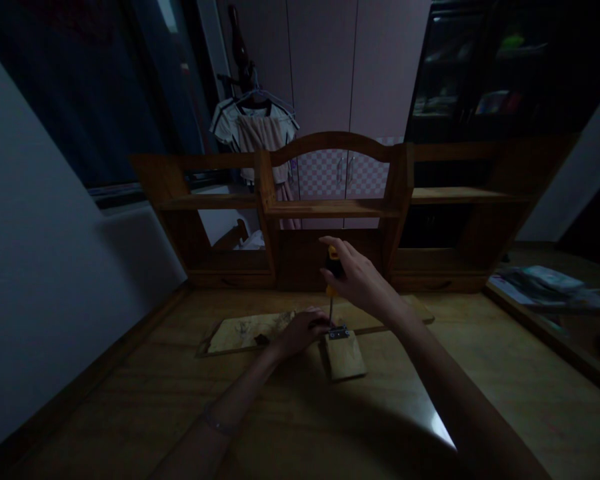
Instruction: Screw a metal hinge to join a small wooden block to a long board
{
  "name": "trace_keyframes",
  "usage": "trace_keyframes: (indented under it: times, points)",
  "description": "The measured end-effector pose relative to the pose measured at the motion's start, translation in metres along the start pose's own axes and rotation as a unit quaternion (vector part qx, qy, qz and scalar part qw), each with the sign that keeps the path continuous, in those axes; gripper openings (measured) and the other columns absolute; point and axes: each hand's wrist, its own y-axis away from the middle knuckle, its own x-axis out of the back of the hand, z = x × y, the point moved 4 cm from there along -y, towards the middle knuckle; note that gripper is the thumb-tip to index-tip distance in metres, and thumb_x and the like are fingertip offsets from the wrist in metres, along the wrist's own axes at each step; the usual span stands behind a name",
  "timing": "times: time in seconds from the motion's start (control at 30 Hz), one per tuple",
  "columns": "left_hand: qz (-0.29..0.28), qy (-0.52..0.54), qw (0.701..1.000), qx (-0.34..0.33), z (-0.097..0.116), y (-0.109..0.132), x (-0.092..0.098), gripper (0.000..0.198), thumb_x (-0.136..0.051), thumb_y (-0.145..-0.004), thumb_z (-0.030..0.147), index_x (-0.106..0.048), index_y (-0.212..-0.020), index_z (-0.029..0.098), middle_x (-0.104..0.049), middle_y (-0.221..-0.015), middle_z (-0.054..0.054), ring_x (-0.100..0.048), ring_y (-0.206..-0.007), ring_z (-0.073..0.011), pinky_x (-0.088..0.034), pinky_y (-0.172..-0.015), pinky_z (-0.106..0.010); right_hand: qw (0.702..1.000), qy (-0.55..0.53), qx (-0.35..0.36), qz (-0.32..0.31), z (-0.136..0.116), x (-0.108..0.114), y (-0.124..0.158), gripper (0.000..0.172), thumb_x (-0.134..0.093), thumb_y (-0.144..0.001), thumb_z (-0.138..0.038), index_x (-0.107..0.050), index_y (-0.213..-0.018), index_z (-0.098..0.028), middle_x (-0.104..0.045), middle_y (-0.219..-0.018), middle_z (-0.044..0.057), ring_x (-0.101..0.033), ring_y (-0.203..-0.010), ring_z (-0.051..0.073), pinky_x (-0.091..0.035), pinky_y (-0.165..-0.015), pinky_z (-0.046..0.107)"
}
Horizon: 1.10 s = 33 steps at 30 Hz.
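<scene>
My right hand [357,273] is closed round the yellow and black handle of a screwdriver [331,308], which stands nearly upright. Its shaft points down at a small metal hinge [339,332]; in the dim light I cannot tell whether the tip sits in a screw. The hinge lies where a small wooden block [347,360] meets a long wooden board [375,317]. On the board, just left of the hinge, my left hand [303,331] rests with bent fingers close to the screwdriver tip. What those fingertips grip, if anything, is hidden.
The wooden tabletop [145,393] carries a shelf unit [330,210] along its back. The board's left part [250,331] is rough, with a dark chip [261,339] on it. Plastic-wrapped items [550,280] lie at the right. Clothes [260,130] hang behind, before a pale cabinet [320,73].
</scene>
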Motion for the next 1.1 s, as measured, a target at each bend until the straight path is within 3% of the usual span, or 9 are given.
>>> trace_keyframes:
  times: [0.13,0.3,0.47,0.67,0.8,1.0,1.1]
  points:
    - [0.003,-0.019,1.0,0.011,-0.002,0.0,-0.001,0.01,-0.061,-0.091,0.022,-0.069,-0.095,0.017,-0.063,-0.095,-0.003,-0.058,-0.092,-0.0163,-0.042,-0.084,-0.026,1.0,-0.022,0.018,-0.003,-0.001,-0.001,0.001,0.054,-0.057,-0.091,-0.015,-0.036,-0.14,-0.021,-0.047,-0.126,0.01,-0.055,-0.105,0.025,-0.045,-0.095,0.039]
    - [0.012,-0.037,0.999,0.0,-0.003,0.001,-0.004,0.006,-0.06,-0.091,0.018,-0.064,-0.093,0.016,-0.061,-0.098,-0.003,-0.055,-0.095,-0.0164,-0.041,-0.086,-0.026,1.0,0.003,-0.004,0.008,0.0,-0.005,0.0,0.051,-0.065,-0.094,-0.025,-0.039,-0.139,-0.023,-0.049,-0.121,0.009,-0.057,-0.099,0.025,-0.047,-0.092,0.04]
    - [0.029,-0.077,0.996,-0.014,0.001,0.002,-0.006,0.003,-0.061,-0.09,0.013,-0.059,-0.09,0.016,-0.059,-0.097,-0.002,-0.053,-0.094,-0.0155,-0.04,-0.085,-0.026,1.0,0.001,0.004,-0.002,-0.002,-0.004,0.0,0.058,-0.06,-0.09,-0.012,-0.037,-0.142,-0.024,-0.049,-0.121,0.008,-0.057,-0.096,0.023,-0.048,-0.088,0.035]
    - [0.015,-0.154,0.988,0.001,0.006,0.003,-0.007,0.005,-0.06,-0.092,0.018,-0.056,-0.092,0.015,-0.057,-0.1,-0.003,-0.051,-0.097,-0.0175,-0.042,-0.086,-0.028,1.0,0.015,0.001,0.003,-0.003,-0.003,0.001,0.051,-0.063,-0.094,-0.022,-0.04,-0.14,-0.025,-0.05,-0.118,0.007,-0.058,-0.09,0.022,-0.048,-0.084,0.034]
    - [0.025,-0.206,0.978,-0.024,0.009,0.005,-0.008,0.01,-0.062,-0.091,0.019,-0.053,-0.094,0.015,-0.057,-0.101,-0.003,-0.051,-0.098,-0.0183,-0.041,-0.088,-0.03,1.0,0.011,-0.001,0.0,-0.004,-0.002,0.002,0.051,-0.06,-0.091,-0.012,-0.041,-0.137,-0.024,-0.05,-0.118,0.007,-0.058,-0.092,0.021,-0.046,-0.086,0.033]
    - [0.04,-0.219,0.975,-0.015,0.014,0.007,-0.007,0.011,-0.061,-0.092,0.024,-0.054,-0.093,0.016,-0.056,-0.1,-0.004,-0.051,-0.096,-0.0188,-0.042,-0.085,-0.031,1.0,0.029,0.001,-0.007,-0.007,-0.001,0.002,0.051,-0.063,-0.093,-0.02,-0.04,-0.138,-0.024,-0.049,-0.119,0.006,-0.056,-0.078,0.018,-0.046,-0.077,0.03]
    - [0.046,-0.215,0.975,-0.016,0.015,0.006,-0.007,0.011,-0.063,-0.091,0.023,-0.055,-0.094,0.016,-0.056,-0.099,-0.003,-0.052,-0.095,-0.0178,-0.041,-0.084,-0.03,0.999,0.041,-0.009,-0.008,-0.004,-0.003,0.001,0.053,-0.065,-0.09,-0.015,-0.041,-0.136,-0.025,-0.05,-0.116,0.006,-0.058,-0.084,0.02,-0.045,-0.079,0.03]
